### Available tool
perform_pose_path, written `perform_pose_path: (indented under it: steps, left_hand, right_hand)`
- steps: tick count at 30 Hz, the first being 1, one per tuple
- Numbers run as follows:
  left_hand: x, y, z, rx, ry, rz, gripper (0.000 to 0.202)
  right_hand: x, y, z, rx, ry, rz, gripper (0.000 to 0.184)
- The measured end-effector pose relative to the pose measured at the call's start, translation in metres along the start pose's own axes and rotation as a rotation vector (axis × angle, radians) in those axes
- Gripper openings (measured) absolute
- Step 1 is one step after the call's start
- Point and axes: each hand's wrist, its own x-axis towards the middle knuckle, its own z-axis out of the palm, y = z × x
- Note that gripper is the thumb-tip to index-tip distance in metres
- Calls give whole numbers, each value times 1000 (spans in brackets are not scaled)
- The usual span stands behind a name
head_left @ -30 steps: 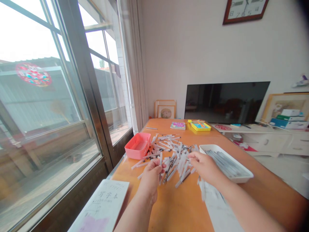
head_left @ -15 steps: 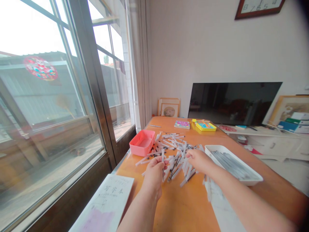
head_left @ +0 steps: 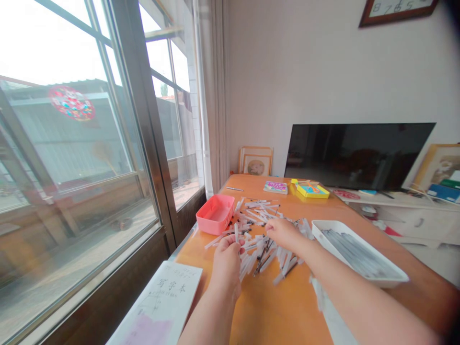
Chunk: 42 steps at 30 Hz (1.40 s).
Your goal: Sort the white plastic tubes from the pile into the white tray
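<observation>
A loose heap of white pen barrels and dark refills lies spread on the orange table. My left hand is closed around one white pen barrel that stands up between thumb and fingers at the heap's near left edge. My right hand rests on the middle of the heap, palm down, fingers curled into the pieces; what it pinches is hidden.
A pink tray sits left of the heap, a white tray of grey pens right of it. An exercise book lies at the near left edge by the window. Small books, a television and picture frames stand beyond.
My right hand has slid left and farther onto the middle of the heap. My left hand still holds its barrel upright, now a little closer to the heap. The camera has turned slightly left.
</observation>
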Motion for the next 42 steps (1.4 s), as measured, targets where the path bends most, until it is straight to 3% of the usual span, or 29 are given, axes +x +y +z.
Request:
perform_pose_path:
  steps: [8, 16, 23, 28, 35, 39, 42]
  left_hand:
    - [4, -7, -2, 9, -4, 12, 25]
    - [3, -11, -1, 0, -23, 22, 23]
    - [0, -11, 1, 15, -33, -5, 21]
    - [-7, -13, 8, -25, -108, -15, 19]
    - [-29, -16, 22, -37, -311, 7, 9]
    - [-37, -18, 25, 19, -412, -1, 4]
    - [-42, -20, 26, 49, -514, -1, 15]
  right_hand:
    - [45, -40, 25, -52, -70, -60, 19]
    - [59, -42, 37, -61, -108, -37, 13]
    - [56, -41, 38, 69, -64, -44, 2]
    - [27, -32, 24, 271, 30, -33, 5]
    - [-53, -9, -12, 577, 43, 76, 18]
    - [-97, -9, -38, 1018, 14, 201, 23]
    - [-121, -15, -51, 1050, 62, 200, 27]
